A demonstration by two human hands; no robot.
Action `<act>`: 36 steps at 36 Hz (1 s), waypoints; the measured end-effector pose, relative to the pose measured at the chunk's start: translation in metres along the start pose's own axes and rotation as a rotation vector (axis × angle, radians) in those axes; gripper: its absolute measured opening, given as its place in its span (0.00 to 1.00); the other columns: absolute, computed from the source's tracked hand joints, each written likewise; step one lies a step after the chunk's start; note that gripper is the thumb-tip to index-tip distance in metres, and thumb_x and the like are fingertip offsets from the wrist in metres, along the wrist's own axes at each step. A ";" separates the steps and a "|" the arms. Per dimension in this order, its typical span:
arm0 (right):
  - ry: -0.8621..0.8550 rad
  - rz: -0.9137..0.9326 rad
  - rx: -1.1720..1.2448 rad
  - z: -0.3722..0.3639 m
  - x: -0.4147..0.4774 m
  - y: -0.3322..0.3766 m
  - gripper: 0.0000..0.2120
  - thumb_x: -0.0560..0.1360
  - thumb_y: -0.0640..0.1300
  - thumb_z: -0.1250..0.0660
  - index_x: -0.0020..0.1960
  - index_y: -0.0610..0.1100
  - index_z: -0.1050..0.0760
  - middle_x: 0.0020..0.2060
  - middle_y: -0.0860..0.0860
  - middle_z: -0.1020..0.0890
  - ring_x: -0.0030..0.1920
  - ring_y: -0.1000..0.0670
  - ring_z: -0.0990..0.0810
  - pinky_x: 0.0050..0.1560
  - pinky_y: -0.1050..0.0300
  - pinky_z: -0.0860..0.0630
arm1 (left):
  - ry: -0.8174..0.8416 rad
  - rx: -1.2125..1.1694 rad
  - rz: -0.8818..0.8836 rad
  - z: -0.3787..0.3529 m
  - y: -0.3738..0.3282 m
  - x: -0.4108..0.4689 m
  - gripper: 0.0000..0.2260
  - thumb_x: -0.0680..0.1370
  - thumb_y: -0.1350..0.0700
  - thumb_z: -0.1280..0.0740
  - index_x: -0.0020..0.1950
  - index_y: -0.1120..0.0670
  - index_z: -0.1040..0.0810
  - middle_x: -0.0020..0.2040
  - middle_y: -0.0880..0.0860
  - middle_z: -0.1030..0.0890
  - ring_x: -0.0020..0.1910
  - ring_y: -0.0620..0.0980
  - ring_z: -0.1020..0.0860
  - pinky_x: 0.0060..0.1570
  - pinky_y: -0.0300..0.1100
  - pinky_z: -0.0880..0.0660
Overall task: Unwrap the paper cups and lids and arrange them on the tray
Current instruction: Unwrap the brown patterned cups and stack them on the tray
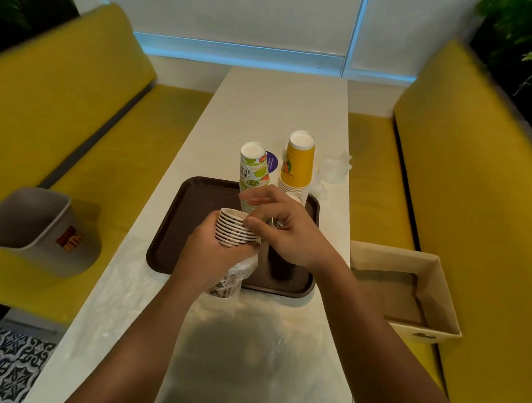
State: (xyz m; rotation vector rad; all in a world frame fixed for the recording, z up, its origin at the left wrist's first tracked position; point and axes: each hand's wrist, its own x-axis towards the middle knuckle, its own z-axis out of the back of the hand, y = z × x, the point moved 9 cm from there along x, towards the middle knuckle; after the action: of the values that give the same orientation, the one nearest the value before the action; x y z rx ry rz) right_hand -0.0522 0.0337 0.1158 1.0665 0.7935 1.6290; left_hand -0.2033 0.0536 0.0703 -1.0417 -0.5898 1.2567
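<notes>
A dark brown tray (191, 215) lies on the white table. My left hand (210, 254) grips a stack of small brown-patterned paper cups (234, 227) above the tray's near edge; clear plastic wrap (242, 267) still covers the stack's lower part. My right hand (283, 231) pinches at the top of that stack, fingers curled. On the far side of the tray stand an upside-down stack of lime-print cups (253, 172) and an upside-down stack of yellow cups (297, 165).
Crumpled clear plastic (334, 168) lies on the table right of the yellow cups. An open cardboard box (409, 293) sits on the right yellow bench. A grey bin (33, 226) rests on the left bench.
</notes>
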 end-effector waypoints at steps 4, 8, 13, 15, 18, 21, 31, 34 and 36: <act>-0.103 0.001 0.077 0.004 -0.002 0.000 0.06 0.81 0.41 0.30 0.48 0.42 0.15 0.68 0.52 0.22 0.69 0.53 0.24 0.69 0.49 0.24 | 0.007 0.017 -0.024 0.001 -0.004 -0.004 0.23 0.72 0.49 0.19 0.64 0.47 0.23 0.51 0.45 0.17 0.49 0.43 0.18 0.46 0.37 0.22; -0.356 -0.001 0.177 0.026 -0.004 -0.004 0.10 0.82 0.48 0.35 0.53 0.44 0.18 0.72 0.51 0.24 0.73 0.49 0.25 0.69 0.38 0.23 | 0.003 0.028 -0.043 0.001 -0.002 -0.008 0.27 0.70 0.48 0.18 0.66 0.44 0.24 0.54 0.43 0.16 0.52 0.40 0.18 0.50 0.39 0.22; -0.280 -0.048 0.276 0.038 -0.004 -0.007 0.08 0.84 0.47 0.34 0.49 0.58 0.23 0.67 0.39 0.21 0.70 0.43 0.22 0.70 0.32 0.26 | -0.038 -0.009 -0.016 0.008 0.000 -0.012 0.24 0.70 0.49 0.18 0.63 0.44 0.23 0.51 0.42 0.16 0.50 0.39 0.18 0.45 0.35 0.23; -0.218 -0.085 0.310 0.038 -0.009 -0.011 0.04 0.83 0.41 0.31 0.52 0.47 0.27 0.67 0.42 0.20 0.70 0.45 0.22 0.68 0.33 0.24 | -0.054 -0.031 -0.006 0.011 0.000 -0.011 0.24 0.71 0.49 0.18 0.64 0.45 0.22 0.52 0.42 0.16 0.50 0.39 0.18 0.43 0.32 0.24; -0.107 -0.139 0.316 0.038 -0.014 -0.013 0.21 0.78 0.37 0.26 0.62 0.46 0.35 0.70 0.49 0.23 0.69 0.46 0.21 0.63 0.40 0.19 | -0.071 -0.062 0.009 0.013 0.001 -0.010 0.27 0.70 0.49 0.18 0.67 0.46 0.23 0.54 0.43 0.17 0.52 0.41 0.19 0.44 0.33 0.24; 0.100 -0.158 0.180 0.029 -0.015 -0.011 0.42 0.76 0.34 0.24 0.77 0.58 0.43 0.73 0.48 0.29 0.68 0.50 0.22 0.63 0.49 0.20 | -0.075 -0.081 0.021 0.012 0.003 -0.008 0.29 0.71 0.50 0.19 0.69 0.46 0.25 0.55 0.42 0.18 0.54 0.41 0.20 0.45 0.33 0.25; -0.443 -0.016 -0.343 0.069 -0.001 -0.014 0.26 0.76 0.43 0.22 0.70 0.48 0.29 0.67 0.48 0.27 0.67 0.51 0.26 0.63 0.57 0.22 | -0.061 -0.068 0.023 0.008 0.001 0.000 0.29 0.71 0.48 0.19 0.69 0.44 0.25 0.55 0.43 0.18 0.54 0.42 0.19 0.44 0.32 0.24; -0.424 -0.112 -0.376 0.060 0.004 -0.045 0.24 0.75 0.40 0.22 0.68 0.46 0.28 0.69 0.46 0.27 0.67 0.46 0.25 0.63 0.56 0.24 | -0.056 -0.071 0.021 0.008 0.000 0.002 0.29 0.71 0.49 0.19 0.69 0.45 0.25 0.55 0.43 0.18 0.54 0.43 0.19 0.45 0.33 0.24; -0.323 -0.180 -0.439 0.046 0.005 -0.068 0.21 0.76 0.40 0.23 0.65 0.45 0.26 0.69 0.46 0.28 0.66 0.45 0.25 0.65 0.53 0.24 | -0.051 -0.073 0.021 0.007 0.000 0.003 0.29 0.71 0.50 0.19 0.70 0.45 0.25 0.54 0.43 0.18 0.54 0.42 0.19 0.46 0.33 0.24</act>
State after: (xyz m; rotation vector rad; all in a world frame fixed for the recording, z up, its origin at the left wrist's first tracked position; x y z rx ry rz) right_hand 0.0154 0.0589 0.0760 0.8805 0.2886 1.3492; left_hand -0.2082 0.0584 0.0731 -1.0809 -0.6699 1.2913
